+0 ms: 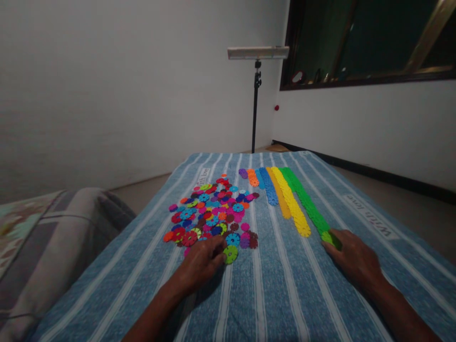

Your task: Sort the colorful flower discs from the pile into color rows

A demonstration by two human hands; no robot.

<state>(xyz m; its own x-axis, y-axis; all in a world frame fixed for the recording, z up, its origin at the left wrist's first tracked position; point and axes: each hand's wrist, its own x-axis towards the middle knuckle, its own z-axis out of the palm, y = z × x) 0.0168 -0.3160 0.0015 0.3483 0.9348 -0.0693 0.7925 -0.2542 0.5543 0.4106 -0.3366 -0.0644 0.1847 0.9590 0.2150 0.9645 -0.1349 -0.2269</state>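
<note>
My left hand (204,259) is at the near edge of a loose pile of coloured notched discs (213,209), its thumb and fingers pinched at the edge of a lime-green disc (231,254). At the near end of a long row of green discs (306,202), my right hand (352,254) has thumb and fingers closed on a yellow-green disc (330,238). Left of that row lie a yellow row (292,202), an orange-yellow row (281,199), a blue row (269,187), and short light-blue, orange and purple groups.
A striped blue cloth (263,294) covers the table. To the left is a grey draped blanket (71,237). Beyond the far edge stands a black pole (255,109) with a flat panel on top, near the wall and a dark window.
</note>
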